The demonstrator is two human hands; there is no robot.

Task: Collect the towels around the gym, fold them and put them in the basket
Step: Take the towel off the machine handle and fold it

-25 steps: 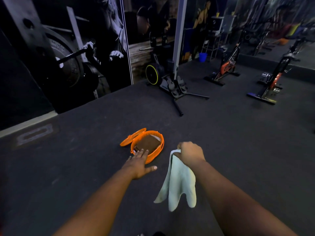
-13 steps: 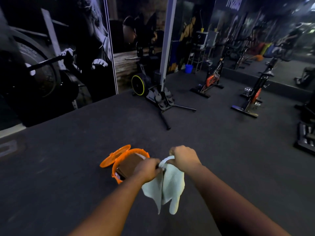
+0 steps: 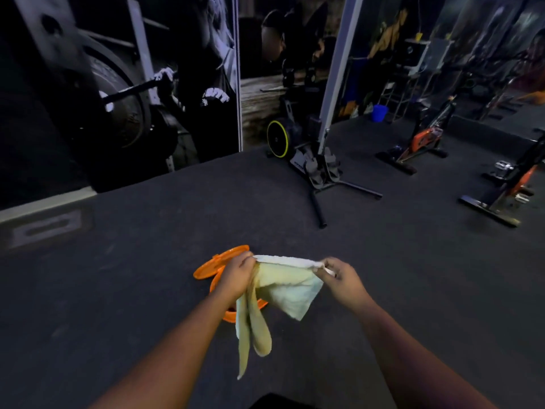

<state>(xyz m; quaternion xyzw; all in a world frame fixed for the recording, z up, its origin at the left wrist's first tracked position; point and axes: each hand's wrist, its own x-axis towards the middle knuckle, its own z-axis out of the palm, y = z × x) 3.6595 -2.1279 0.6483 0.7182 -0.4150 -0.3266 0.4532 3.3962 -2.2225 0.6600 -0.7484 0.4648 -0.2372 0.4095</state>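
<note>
A pale yellow-green towel (image 3: 290,290) hangs in the air in front of me, its top edge stretched between both hands. My left hand (image 3: 237,274) grips the left end, and long folds of cloth droop below it. My right hand (image 3: 342,277) pinches the right corner. Directly below and behind my left hand, an orange basket (image 3: 228,315) stands on the dark floor, mostly hidden by my hand and the towel. Its orange lid (image 3: 219,261) lies open to the left.
A rowing machine (image 3: 315,169) with a black and yellow wheel stands ahead. Two orange exercise bikes (image 3: 421,146) (image 3: 513,184) are at the right. A wall with a large weightlifting picture (image 3: 132,93) runs along the left. A blue bucket (image 3: 379,113) sits far back.
My left hand came off the basket and took hold of the towel next to my right hand. Both hands then drew apart, spreading the towel's top edge above the basket.
</note>
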